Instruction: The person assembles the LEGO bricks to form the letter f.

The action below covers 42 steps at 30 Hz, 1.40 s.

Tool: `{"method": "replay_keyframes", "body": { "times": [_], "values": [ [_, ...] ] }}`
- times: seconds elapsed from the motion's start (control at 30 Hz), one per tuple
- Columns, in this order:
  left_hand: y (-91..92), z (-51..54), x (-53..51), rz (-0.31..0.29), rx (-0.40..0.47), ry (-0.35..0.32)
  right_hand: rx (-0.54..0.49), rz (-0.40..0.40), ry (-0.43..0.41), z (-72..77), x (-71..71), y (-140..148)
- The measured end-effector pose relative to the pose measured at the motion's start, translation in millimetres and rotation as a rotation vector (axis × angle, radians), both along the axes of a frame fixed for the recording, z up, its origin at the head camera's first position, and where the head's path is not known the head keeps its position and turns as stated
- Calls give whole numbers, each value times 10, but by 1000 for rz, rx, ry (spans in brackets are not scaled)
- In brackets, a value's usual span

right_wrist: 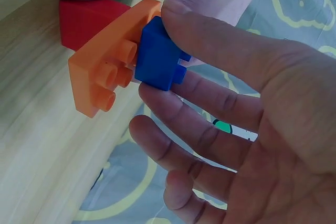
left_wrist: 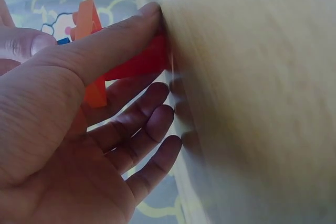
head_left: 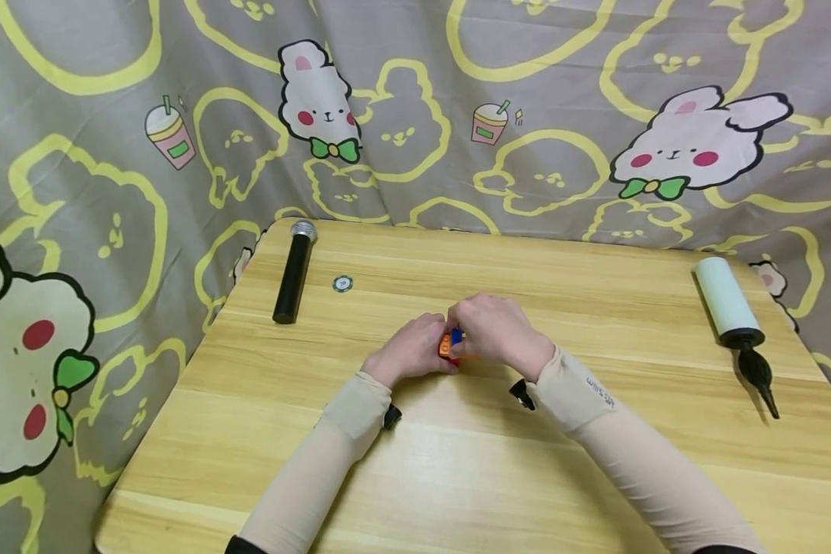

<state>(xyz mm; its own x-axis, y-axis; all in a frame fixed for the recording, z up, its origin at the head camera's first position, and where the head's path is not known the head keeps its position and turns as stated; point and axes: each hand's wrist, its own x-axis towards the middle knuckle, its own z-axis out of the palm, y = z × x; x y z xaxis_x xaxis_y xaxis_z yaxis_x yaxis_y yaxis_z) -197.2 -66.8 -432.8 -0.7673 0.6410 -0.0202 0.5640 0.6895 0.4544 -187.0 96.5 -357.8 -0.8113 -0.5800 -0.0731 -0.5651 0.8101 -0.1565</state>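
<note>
Low on the table, my left hand holds a red toy brick between thumb and fingers. An orange studded plate brick sits across the top of the red one, several of its studs bare. My right hand pinches a small blue brick between thumb and fingertips, against one end of the orange brick's studded side. Whether the blue brick is fully seated I cannot tell. In the left wrist view, the left thumb covers part of the red brick and the orange brick.
A black microphone lies at the back left of the wooden table, with a round chip beside it. On the right lies a pale hand pump with a black nozzle. A patterned curtain hangs behind the table.
</note>
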Motion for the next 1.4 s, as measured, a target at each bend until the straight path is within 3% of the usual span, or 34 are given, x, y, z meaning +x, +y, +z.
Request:
{"method": "replay_keyframes", "body": {
  "times": [1.17, 1.4],
  "values": [
    [3, -8, 17, 3, 13, -9, -12, -51, -70, -10, -19, -24],
    [2, 1, 17, 12, 0, -6, 9, -46, -13, -37, 14, -24]
  ]
}}
